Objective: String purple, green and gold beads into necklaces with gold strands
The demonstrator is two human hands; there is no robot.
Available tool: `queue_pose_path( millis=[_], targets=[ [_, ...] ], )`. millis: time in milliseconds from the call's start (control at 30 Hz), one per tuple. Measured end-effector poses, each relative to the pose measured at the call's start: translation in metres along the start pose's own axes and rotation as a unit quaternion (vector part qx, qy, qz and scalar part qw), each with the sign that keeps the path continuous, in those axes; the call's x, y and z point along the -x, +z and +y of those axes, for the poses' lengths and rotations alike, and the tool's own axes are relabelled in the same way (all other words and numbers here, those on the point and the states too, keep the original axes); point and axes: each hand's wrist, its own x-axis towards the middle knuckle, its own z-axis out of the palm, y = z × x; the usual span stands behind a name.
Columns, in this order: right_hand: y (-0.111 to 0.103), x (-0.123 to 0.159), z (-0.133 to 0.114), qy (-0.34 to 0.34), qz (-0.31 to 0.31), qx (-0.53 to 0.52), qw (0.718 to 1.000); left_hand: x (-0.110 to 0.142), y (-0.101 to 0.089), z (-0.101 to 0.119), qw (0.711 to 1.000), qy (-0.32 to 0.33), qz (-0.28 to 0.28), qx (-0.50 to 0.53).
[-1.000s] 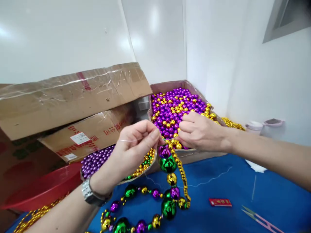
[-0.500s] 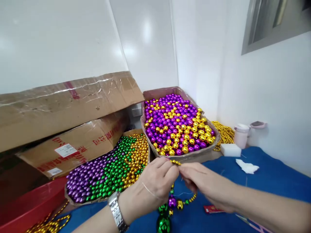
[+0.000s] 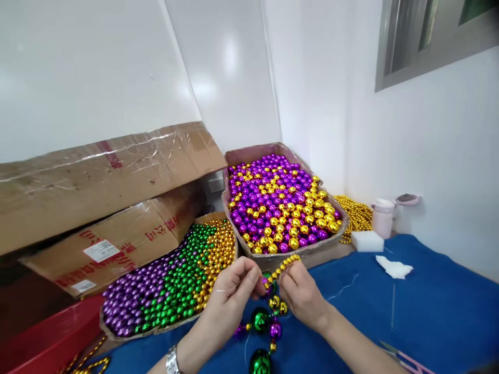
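Between my two hands runs a short stretch of small gold beads, part of a bead necklace [image 3: 281, 269]. My left hand [image 3: 239, 283] pinches the necklace near a purple bead at its left end. The closed fingers of my right hand [image 3: 302, 291] grip the gold strand's other end. Below hang larger green, purple and gold beads, with a big green bead [image 3: 260, 362] at the bottom of the view. A pale thread [image 3: 343, 286] lies on the blue cloth [image 3: 440, 306] to the right.
Purple and gold balls fill a large box [image 3: 280, 249] behind my hands. Another box [image 3: 156, 330] holds purple, green and gold beads. Cardboard flaps [image 3: 128, 234] and a red container [image 3: 50, 337] are left. Scissors [image 3: 409, 361], white foam [image 3: 367, 241] and a cup [image 3: 382, 217] are right.
My hands have moved apart and turned, so more of the gold strand shows between them. The hanging beads have shifted. A red packet seen under my right arm is out of sight.
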Motion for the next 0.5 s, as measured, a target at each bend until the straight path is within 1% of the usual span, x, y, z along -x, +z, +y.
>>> queue_pose_path(
  millis=[67,133,233,267,367,433,500],
  targets=[
    [0.007,-0.002,0.000,-0.038,0.030,0.045,0.998,0.002,0.001,-0.011,0.998,-0.038,0.027,0.046],
    [0.013,-0.003,-0.002,-0.069,0.049,0.078,0.993,0.005,0.001,-0.022,0.994,-0.079,0.033,0.066],
    [0.022,-0.004,-0.006,-0.092,0.063,0.110,0.988,0.008,0.000,-0.033,0.987,-0.149,0.006,0.054],
    [0.025,-0.004,-0.007,-0.093,0.064,0.115,0.987,0.009,0.000,-0.035,0.986,-0.162,-0.007,0.049],
    [0.028,-0.004,-0.017,-0.066,0.055,0.117,0.989,0.012,-0.001,-0.038,0.984,-0.165,-0.023,0.056],
    [0.022,-0.001,-0.029,-0.027,0.043,0.108,0.993,0.013,-0.003,-0.040,0.986,-0.152,0.002,0.071],
    [0.008,0.007,-0.041,0.009,0.006,0.068,0.998,0.014,-0.007,-0.043,0.988,-0.130,0.044,0.076]
  ],
)
